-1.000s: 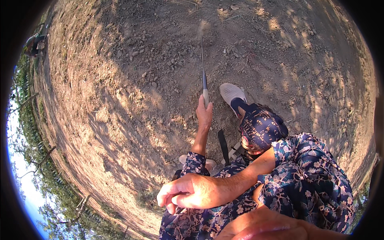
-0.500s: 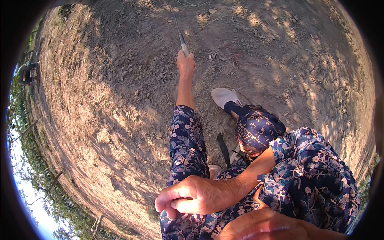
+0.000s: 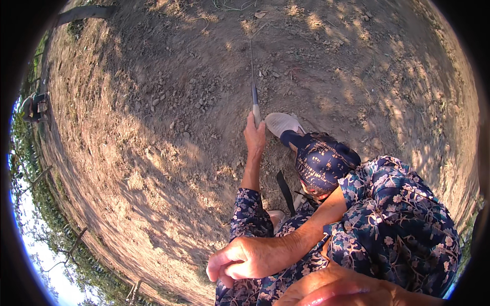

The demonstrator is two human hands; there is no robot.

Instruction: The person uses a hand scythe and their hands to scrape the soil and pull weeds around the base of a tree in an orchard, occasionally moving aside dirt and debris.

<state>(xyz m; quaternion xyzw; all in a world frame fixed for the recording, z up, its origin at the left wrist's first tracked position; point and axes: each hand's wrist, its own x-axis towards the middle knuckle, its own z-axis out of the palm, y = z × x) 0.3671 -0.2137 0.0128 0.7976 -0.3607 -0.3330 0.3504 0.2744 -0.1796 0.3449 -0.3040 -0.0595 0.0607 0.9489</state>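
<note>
My left hand (image 3: 254, 135) is closed around the pale handle of a long thin hand tool (image 3: 255, 108). Beyond a dark collar, its narrow metal part runs away from me, low over the soil; I cannot tell whether its tip touches the ground. The hand is just left of my pale shoe (image 3: 282, 124). Closer in, my right hand (image 3: 250, 259) reaches across from the right and hangs above my floral left sleeve and clothing, its fingers loosely curled in with nothing visible in them.
Dry soil (image 3: 168, 168) with clods and dappled shade surrounds me. A dark flat strip-like object (image 3: 285, 189) lies by my legs, next to a dark patterned cloth shape (image 3: 326, 166). Trees (image 3: 51, 224) line the left rim, and an indistinct dark figure (image 3: 34, 107) is far left.
My left hand has drawn back toward me and slightly right, bringing the tool alongside the shoe. My right hand has shifted slightly right and nearer, still curled.
</note>
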